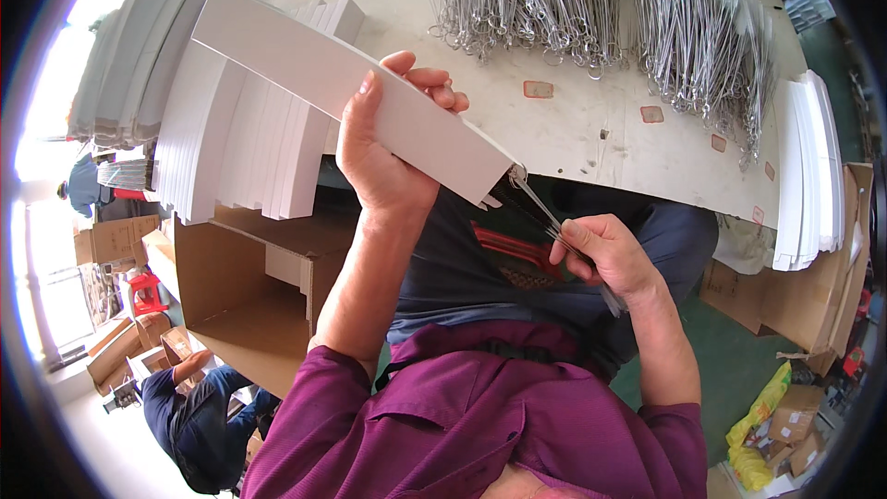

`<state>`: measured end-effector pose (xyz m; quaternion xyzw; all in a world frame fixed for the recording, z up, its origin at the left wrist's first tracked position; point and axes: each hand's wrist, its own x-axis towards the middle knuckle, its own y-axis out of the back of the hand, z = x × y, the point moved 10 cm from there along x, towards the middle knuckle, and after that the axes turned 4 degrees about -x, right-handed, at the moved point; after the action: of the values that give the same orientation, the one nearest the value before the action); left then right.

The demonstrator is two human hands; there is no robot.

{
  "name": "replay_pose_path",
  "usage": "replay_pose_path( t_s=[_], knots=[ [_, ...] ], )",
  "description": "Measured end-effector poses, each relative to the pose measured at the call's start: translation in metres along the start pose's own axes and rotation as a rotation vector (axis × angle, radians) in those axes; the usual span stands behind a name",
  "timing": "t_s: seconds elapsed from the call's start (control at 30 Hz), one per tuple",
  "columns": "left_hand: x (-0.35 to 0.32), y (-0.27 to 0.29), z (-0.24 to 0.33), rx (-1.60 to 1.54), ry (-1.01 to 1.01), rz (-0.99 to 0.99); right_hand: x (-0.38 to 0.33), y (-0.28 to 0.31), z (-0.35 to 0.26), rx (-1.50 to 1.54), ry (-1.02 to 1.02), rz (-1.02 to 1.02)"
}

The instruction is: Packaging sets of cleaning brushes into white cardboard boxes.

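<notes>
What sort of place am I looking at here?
Probably a packing workshop: the left hand holds a long white rectangular box, bundles of thin silvery metal wires with looped ends lie on a pale worktable, and a big open brown cardboard carton stands at left.

- A workshop or small-factory packing area.
- Pale worktable (591, 143), its far side crowded with dozens of looped metal wires (527, 0).
- Long white boxes (249, 139) stacked in tight rows at left.
- Open cardboard carton (245, 314) below them; smaller cartons (795, 414) at lower right.
- Another person (199, 425) among boxes, lower left.
</notes>
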<state>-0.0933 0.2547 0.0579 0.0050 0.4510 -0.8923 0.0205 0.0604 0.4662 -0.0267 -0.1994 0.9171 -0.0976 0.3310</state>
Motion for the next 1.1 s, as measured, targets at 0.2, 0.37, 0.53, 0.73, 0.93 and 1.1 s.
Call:
replay_pose_path(
  t_s=[0.2,0.37,0.53,0.73,0.93,1.1],
  knots=[
    [-0.015,-0.015,-0.020,0.047,0.057,-0.096,0.003,-0.006,-0.009,-0.154,0.061,-0.040],
    [-0.034,-0.006,-0.047,0.154,0.141,-0.058,0.007,-0.002,-0.041,-0.158,0.217,0.152],
    [-0.050,-0.002,-0.056,0.195,0.145,-0.098,0.004,-0.002,-0.071,-0.220,0.383,0.241],
    [-0.063,0.009,-0.057,0.328,0.211,-0.057,-0.003,-0.007,-0.076,-0.242,0.448,0.218],
    [-0.100,0.015,-0.068,0.497,0.447,-0.078,-0.001,0.003,-0.066,-0.433,0.318,0.295],
    [-0.151,-0.015,-0.045,1.196,0.646,-0.674,-0.019,0.017,-0.071,-0.612,0.310,0.299]
  ],
)
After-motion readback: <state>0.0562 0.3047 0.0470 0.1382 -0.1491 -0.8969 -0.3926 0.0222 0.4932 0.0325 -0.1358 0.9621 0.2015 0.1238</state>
